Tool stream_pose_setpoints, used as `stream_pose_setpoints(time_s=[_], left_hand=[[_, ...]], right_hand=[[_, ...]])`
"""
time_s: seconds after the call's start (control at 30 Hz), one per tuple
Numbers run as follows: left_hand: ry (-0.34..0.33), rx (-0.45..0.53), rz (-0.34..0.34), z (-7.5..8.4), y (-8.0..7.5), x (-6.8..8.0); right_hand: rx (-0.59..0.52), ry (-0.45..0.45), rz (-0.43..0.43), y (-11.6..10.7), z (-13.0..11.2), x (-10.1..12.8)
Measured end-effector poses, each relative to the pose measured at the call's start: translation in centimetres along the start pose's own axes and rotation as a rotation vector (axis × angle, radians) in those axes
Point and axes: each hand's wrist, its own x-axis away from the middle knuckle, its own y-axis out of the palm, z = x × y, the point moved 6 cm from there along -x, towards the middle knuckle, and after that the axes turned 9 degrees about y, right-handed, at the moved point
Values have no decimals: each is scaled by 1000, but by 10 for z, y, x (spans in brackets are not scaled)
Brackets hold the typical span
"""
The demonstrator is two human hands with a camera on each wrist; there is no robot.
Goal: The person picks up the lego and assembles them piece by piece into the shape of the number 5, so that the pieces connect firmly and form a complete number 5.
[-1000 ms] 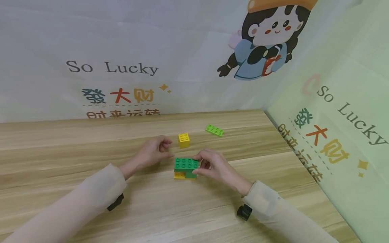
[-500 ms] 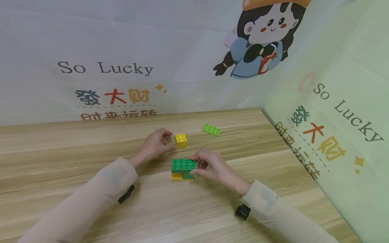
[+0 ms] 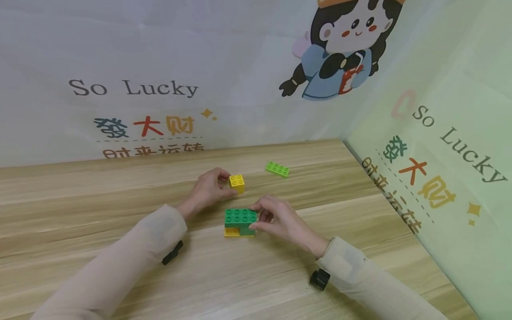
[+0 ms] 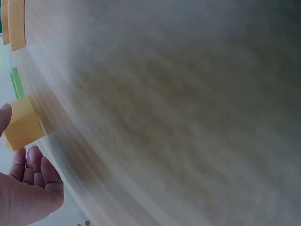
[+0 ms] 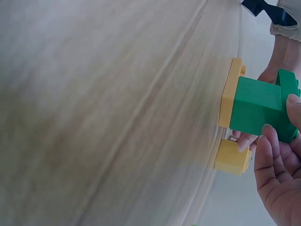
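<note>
My left hand (image 3: 209, 187) has its thumb and fingers at either side of a small yellow toy brick (image 3: 237, 183), which stands on the table. In the left wrist view the thumb lies on that brick and the fingertips meet its other edge. Nearer to me, my right hand (image 3: 281, 220) pinches the right end of a long dark green brick (image 3: 240, 216). This long brick sits on a green block (image 5: 256, 101), which stands on the right part of a flat yellow-orange plate (image 3: 232, 232). An open gap shows under the long brick's left half.
A flat lime-green brick (image 3: 277, 169) lies behind and to the right of the yellow one on the wooden table (image 3: 240, 280). A printed white sheet (image 3: 240, 89) hangs along the back, and another runs along the right side.
My left hand has moved right to the yellow brick and closed its thumb and fingers on it. The right hand keeps its hold on the green brick. The view has shifted slightly.
</note>
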Motion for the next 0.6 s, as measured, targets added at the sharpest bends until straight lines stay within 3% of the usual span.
stream_pose_setpoints(time_s=[0.6], left_hand=[[1, -29, 36, 4, -1, 0]], right_hand=[[-10, 6, 12, -1, 2, 0]])
